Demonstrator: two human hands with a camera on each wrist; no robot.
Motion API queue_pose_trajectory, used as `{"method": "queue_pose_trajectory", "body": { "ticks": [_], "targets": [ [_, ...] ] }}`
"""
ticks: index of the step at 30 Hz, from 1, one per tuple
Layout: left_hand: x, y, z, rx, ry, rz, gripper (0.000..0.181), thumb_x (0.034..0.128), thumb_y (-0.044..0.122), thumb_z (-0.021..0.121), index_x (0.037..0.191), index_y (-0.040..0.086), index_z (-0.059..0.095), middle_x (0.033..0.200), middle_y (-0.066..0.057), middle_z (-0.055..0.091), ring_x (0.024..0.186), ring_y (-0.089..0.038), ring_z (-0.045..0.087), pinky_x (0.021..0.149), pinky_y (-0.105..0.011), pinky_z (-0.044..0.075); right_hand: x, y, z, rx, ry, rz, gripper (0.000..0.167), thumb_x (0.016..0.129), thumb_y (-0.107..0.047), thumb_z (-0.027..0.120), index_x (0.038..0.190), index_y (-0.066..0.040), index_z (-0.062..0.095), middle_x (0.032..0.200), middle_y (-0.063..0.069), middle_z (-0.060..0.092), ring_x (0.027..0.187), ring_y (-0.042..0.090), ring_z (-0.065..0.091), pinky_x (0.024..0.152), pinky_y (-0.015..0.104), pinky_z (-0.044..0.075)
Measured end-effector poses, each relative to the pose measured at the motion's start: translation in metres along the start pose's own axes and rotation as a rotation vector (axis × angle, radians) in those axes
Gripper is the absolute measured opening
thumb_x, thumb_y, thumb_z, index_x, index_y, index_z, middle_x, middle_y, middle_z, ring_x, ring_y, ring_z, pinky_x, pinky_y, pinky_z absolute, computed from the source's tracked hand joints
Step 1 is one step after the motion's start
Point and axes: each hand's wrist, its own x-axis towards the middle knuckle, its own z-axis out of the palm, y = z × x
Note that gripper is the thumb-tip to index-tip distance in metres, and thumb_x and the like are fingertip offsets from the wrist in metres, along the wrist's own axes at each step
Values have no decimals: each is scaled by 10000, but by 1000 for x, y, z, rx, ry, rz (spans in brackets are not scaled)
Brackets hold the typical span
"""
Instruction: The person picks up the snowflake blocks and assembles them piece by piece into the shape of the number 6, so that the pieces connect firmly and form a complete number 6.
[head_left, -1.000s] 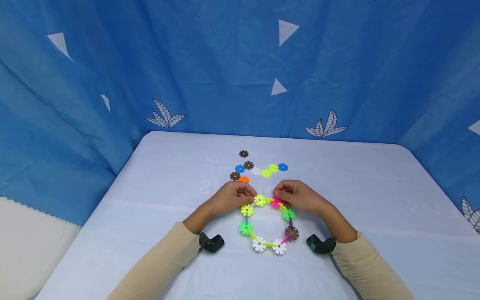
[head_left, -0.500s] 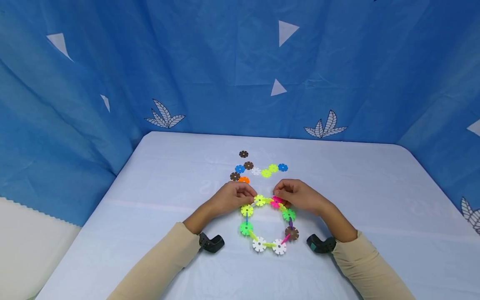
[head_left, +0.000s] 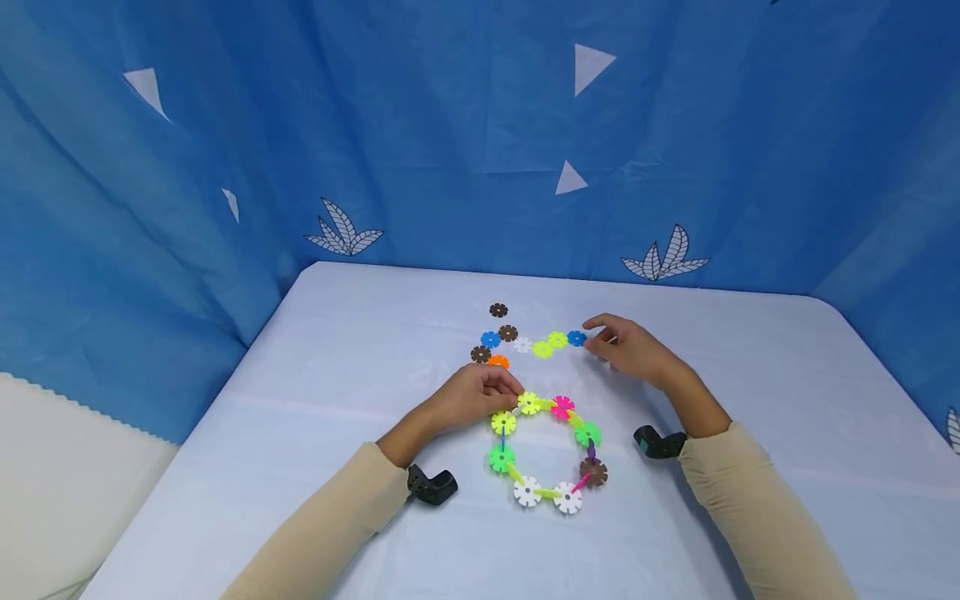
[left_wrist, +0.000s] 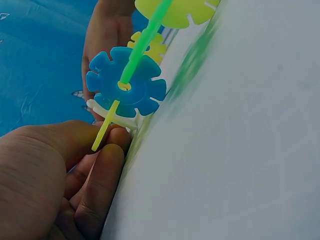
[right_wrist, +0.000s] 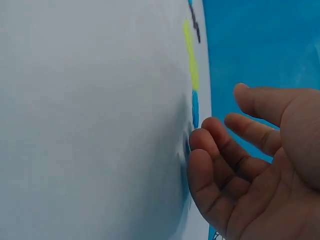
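Observation:
A ring of interlocked notched plastic discs (head_left: 527, 492) in several colours lies on the table. My left hand (head_left: 468, 398) holds its upper left part. In the left wrist view, thumb and fingers pinch at a white disc (left_wrist: 126, 121), beside a blue disc (left_wrist: 142, 90) of the ring; the fingers partly hide the white one. Farther back, my right hand (head_left: 633, 350) reaches to a loose blue disc (head_left: 576, 338), thumb and fingers apart and nothing between them. From the right wrist view I cannot tell whether a fingertip touches that loose disc (right_wrist: 195, 107).
Other loose discs lie behind the ring: yellow (head_left: 558, 340), white (head_left: 522, 345), orange (head_left: 498, 361), blue (head_left: 491, 339) and several brown ones (head_left: 507, 333). A white cloth covers the table (head_left: 750, 375). A blue curtain (head_left: 450, 125) hangs behind it.
My right hand has let go of the ring near its pink disc and moved back to the loose blue disc, its fingers spreading. The left hand keeps its hold. The head view has shifted slightly.

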Motion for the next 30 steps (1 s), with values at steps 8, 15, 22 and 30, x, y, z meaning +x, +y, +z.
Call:
{"method": "queue_pose_trajectory", "body": {
  "ticks": [8,15,22,30],
  "targets": [
    [-1,-1,1,-19,-1,6,105,967,136,696,1056,119,748,901,-6,689,818,-178,647,748,-298,531,18,0,-4,-175,-102,-46,435,1021,-143,611,1442,-65,541,1065,153,568,945,293,520,791,399,474],
    [0,-1,1,-35,-2,0,107,960,134,702,1059,112,737,910,-4,702,835,-176,665,759,-304,532,6,2,-2,-160,-148,-78,263,965,-41,671,1222,-68,623,944,104,533,895,272,497,732,366,457],
    [1,1,0,-29,-2,-18,115,954,137,719,1067,118,733,924,5,704,852,-169,667,768,-303,537,-10,2,0,-69,-136,-113,252,885,25,745,1076,-73,614,935,100,545,915,287,508,718,351,495],
    [1,1,1,-47,-12,-35,158,944,113,720,1101,100,729,944,6,713,888,-166,669,813,-295,540,-15,0,10,-51,-96,-205,167,927,3,712,1034,-110,652,930,45,611,893,257,552,738,347,503]
  ]
}}
